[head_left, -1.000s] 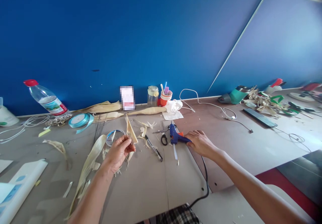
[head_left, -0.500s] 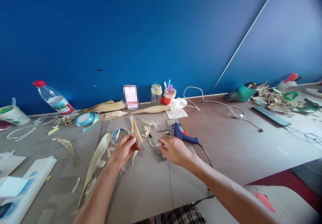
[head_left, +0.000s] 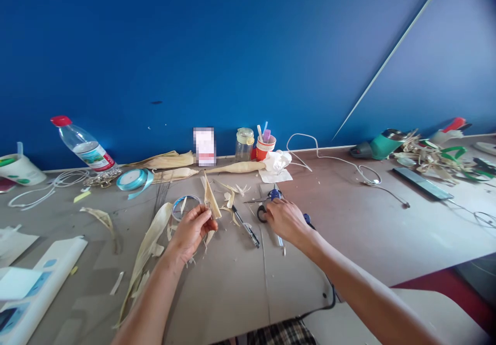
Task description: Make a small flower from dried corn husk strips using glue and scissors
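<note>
My left hand (head_left: 196, 230) pinches a folded piece of dried corn husk (head_left: 210, 200), its pointed tip upward. My right hand (head_left: 284, 220) lies over the body of a blue hot glue gun (head_left: 276, 193), its fingers curled round it and partly hidden. The gun's nozzle and handle end show on either side, and a glue stick (head_left: 279, 241) sticks out below the hand. Beside my right fingertips are black-handled scissors (head_left: 262, 213). Between the hands lies a pen (head_left: 248, 229). Behind my left hand is a roll of tape (head_left: 179, 208).
Long husks (head_left: 149, 249) and scraps lie around my left hand. Along the wall stand a water bottle (head_left: 87, 149), blue ribbon (head_left: 132, 179), a glass jar (head_left: 244, 145), paper cups (head_left: 265, 149) and crumpled tissue (head_left: 277, 164). A power strip (head_left: 46, 278) is at left, a phone (head_left: 422, 184) at right.
My right hand has moved right, from the pen to the glue gun, leaving the pen on the table. My left hand still holds the husk in much the same place.
</note>
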Tool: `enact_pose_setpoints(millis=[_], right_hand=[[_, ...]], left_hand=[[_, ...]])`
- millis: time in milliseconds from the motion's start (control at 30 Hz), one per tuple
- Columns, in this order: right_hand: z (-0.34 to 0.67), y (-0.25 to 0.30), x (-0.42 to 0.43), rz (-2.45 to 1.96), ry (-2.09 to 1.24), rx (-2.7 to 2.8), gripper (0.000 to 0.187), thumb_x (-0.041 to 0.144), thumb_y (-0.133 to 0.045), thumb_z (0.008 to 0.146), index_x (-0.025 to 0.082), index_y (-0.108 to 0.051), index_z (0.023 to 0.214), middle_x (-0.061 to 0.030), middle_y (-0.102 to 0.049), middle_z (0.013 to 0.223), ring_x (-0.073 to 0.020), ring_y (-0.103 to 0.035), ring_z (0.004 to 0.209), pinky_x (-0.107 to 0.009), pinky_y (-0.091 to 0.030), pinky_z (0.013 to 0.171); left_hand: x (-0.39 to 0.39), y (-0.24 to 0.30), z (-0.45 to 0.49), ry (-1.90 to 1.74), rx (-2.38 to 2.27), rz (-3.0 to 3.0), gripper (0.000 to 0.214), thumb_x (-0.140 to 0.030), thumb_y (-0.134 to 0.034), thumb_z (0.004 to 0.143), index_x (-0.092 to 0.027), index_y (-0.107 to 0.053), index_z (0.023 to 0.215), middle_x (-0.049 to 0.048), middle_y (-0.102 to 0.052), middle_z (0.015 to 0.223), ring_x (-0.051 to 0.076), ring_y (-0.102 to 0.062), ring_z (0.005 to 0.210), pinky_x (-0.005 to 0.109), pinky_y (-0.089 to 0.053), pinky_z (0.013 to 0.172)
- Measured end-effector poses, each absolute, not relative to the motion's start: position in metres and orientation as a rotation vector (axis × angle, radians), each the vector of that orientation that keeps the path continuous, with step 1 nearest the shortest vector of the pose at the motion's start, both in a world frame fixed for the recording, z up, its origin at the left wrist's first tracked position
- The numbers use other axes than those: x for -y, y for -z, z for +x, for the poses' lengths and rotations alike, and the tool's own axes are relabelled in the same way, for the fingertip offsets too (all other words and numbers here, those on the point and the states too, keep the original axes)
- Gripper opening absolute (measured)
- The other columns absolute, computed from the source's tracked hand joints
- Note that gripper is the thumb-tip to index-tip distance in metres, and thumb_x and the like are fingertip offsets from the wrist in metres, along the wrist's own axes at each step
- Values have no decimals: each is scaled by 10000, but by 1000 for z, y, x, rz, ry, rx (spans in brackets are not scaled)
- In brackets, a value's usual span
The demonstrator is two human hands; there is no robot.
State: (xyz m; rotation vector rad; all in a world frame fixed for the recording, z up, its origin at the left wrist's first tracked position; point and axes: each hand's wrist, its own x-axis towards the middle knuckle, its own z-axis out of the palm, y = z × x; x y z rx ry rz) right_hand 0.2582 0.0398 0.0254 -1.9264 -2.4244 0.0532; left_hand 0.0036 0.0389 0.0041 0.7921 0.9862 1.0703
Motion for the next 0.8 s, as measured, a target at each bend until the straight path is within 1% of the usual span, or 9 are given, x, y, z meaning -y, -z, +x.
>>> enact_pose_setpoints(millis=[67,200,300,400,467,533,600,667,800], right_hand=[[266,-20,-37,-1996,-6,2333,193,311,-503,829,172,-618,897,-105,-623,942,-247,-568,890,-323,-381,722],[295,-10,-32,-2108,24,2200,344,357,-534,809,176,-567,1100,-131,-584,1043,-295,-518,998,-360,-383,766],[314,-7,-30,-2101,-34,2155,372,331,-532,806,173,-551,1142,-137,-575,1076,-296,-511,1011,-374,-391,787],[315,-9,-27,-1849,-40,2114,321,228,-492,812,182,-563,1122,-119,-580,1103,-258,-522,1012,-356,-398,812],[304,-14,-24,-1609,-61,2081,290,130,-437,798,185,-595,1035,-94,-611,1054,-213,-555,956,-323,-406,800],[289,-19,-23,-1440,-111,2065,290,53,-395,758,188,-618,886,-55,-655,902,-176,-588,836,-297,-407,770],[272,-23,-22,-1358,-207,2050,290,28,-381,735,192,-610,805,-10,-654,725,-143,-588,688,-273,-404,727],[257,-25,-23,-1323,-303,2040,286,34,-385,737,191,-609,820,10,-647,674,-127,-578,629,-257,-398,699],[240,-27,-25,-1308,-374,2042,269,74,-392,781,194,-619,861,7,-658,706,-123,-583,647,-245,-386,699]], left_hand=[[-39,-5,4,-1076,-984,796,212,-297,-681,690,-168,-518,736,-42,-584,590,92,-567,548,224,-442,584],[-38,-7,5,-1068,-980,804,212,-295,-678,696,-165,-514,731,-37,-591,592,93,-571,548,222,-443,584],[-38,-6,5,-1063,-976,798,219,-295,-683,689,-167,-511,732,-38,-589,589,97,-576,553,225,-448,589],[-38,-4,5,-1051,-1011,816,226,-316,-678,689,-168,-515,740,-34,-591,579,101,-571,548,227,-447,581],[-38,-3,5,-1040,-1061,837,232,-334,-674,689,-169,-521,743,-33,-591,570,102,-565,538,231,-447,574],[-39,-2,5,-1038,-1099,850,236,-346,-674,686,-171,-527,744,-34,-590,571,103,-562,534,236,-449,575],[-40,-3,4,-1059,-1111,847,234,-345,-678,679,-174,-531,739,-37,-589,580,102,-561,534,241,-454,580],[-41,-5,2,-1105,-1111,832,224,-335,-682,673,-178,-530,726,-40,-587,593,101,-560,534,246,-458,584],[-43,-8,-2,-1194,-1108,798,189,-309,-672,674,-185,-532,707,-39,-580,572,108,-556,528,257,-457,582]])
